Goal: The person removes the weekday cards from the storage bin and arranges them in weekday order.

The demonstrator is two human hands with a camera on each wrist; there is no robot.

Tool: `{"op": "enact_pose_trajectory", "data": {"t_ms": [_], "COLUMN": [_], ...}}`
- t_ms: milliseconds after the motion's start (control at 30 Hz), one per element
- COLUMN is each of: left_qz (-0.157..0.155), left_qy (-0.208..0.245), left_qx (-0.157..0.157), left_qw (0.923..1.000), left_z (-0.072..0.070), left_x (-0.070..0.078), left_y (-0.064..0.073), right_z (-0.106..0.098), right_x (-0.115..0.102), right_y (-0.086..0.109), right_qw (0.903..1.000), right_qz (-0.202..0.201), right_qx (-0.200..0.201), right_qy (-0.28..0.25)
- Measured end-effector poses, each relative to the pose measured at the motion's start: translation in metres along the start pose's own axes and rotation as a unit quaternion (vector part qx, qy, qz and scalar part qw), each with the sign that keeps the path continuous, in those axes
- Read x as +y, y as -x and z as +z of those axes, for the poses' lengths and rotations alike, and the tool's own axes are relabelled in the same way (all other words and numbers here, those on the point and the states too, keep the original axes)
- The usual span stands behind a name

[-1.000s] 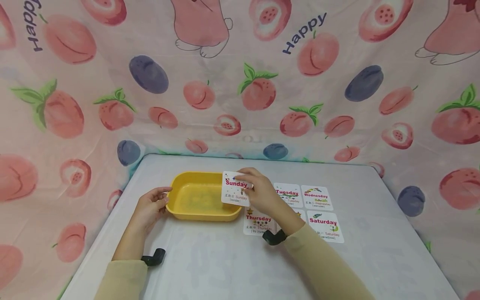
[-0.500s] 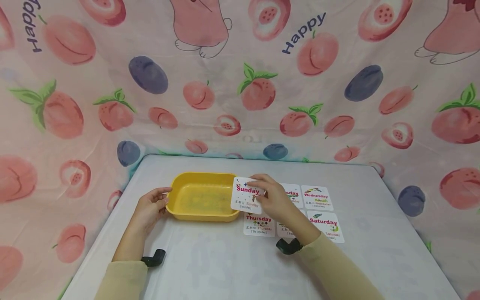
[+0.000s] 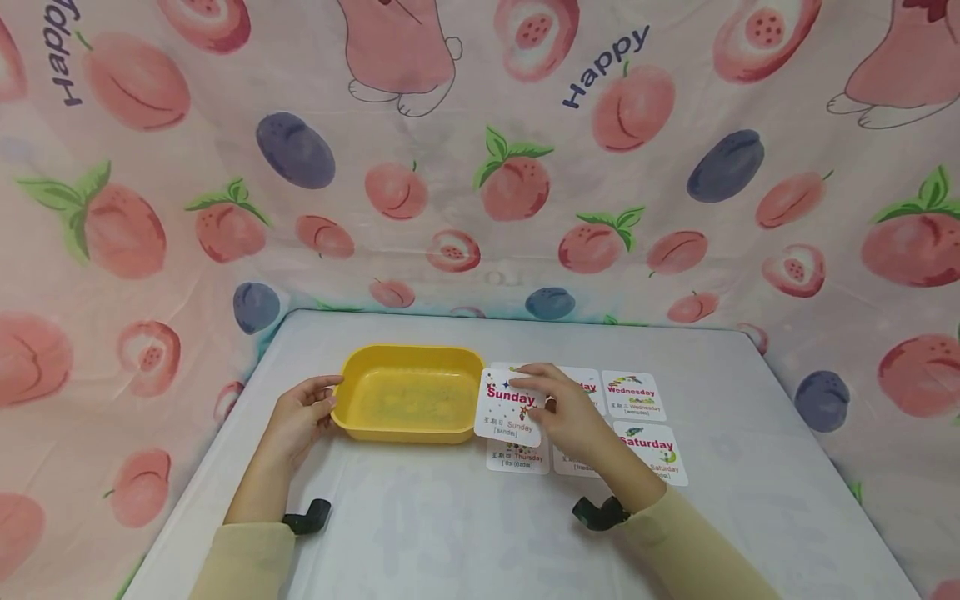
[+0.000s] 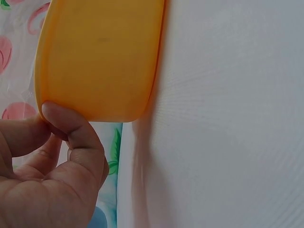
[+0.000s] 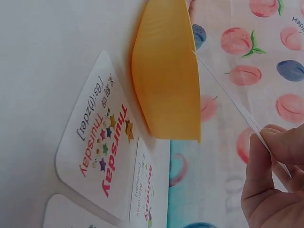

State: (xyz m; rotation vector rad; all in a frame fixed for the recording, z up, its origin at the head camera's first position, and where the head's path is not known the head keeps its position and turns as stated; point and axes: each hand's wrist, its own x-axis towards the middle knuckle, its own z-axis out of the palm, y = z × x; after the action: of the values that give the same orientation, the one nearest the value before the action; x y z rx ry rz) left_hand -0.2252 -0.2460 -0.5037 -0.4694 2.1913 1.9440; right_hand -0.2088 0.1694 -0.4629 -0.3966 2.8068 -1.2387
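A white card printed "Sunday" (image 3: 504, 421) is pinched between the thumb and fingers of my right hand (image 3: 573, 417), raised above the other cards beside the tray. In the right wrist view the same card shows edge-on, clear of the table. My left hand (image 3: 300, 417) pinches the left end of a yellow tray (image 3: 408, 434), thumb on its rim in the left wrist view. Below the held card lies the Thursday card (image 3: 517, 460), partly covered. The Monday card (image 5: 144, 190) shows in the right wrist view behind it.
The Wednesday card (image 3: 634, 396) and Saturday card (image 3: 656, 467) lie flat at the right of two card rows; a Tuesday card (image 3: 592, 385) is half hidden by my right hand. A fruit-print curtain (image 3: 450, 200) rises behind the white table (image 3: 420, 525).
My right hand has carried the Sunday card from over the tray's right end to the right and toward me, over the Monday and Thursday cards. The left hand stays at the tray.
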Motion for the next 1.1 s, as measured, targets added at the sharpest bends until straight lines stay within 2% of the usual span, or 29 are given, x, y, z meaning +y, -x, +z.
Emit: {"op": "enact_pose_trajectory", "data": {"t_ms": [467,700,933,1100], "left_qz": [-0.002,-0.005,-0.009,-0.01], "left_qy": [0.003,0.005,0.004,0.004], "left_qx": [0.002,0.001,0.002,0.006], "left_qw": [1.0,1.0,0.9999,0.9999], "left_z": [-0.001,-0.001,-0.001,-0.001], "left_x": [0.0,-0.001,-0.001,-0.001], "left_y": [-0.001,-0.003,-0.004,-0.003], "right_z": [0.005,0.009,0.016,0.019], "right_x": [0.016,0.024,0.029,0.03], "right_y": [0.017,0.024,0.031,0.036], "right_qw": [0.9991,0.9986,0.9971,0.9967], "right_qz": [0.026,0.018,0.047,0.039], "right_qx": [-0.031,-0.045,-0.056,-0.067], "right_qy": [0.015,0.021,0.024,0.022]}}
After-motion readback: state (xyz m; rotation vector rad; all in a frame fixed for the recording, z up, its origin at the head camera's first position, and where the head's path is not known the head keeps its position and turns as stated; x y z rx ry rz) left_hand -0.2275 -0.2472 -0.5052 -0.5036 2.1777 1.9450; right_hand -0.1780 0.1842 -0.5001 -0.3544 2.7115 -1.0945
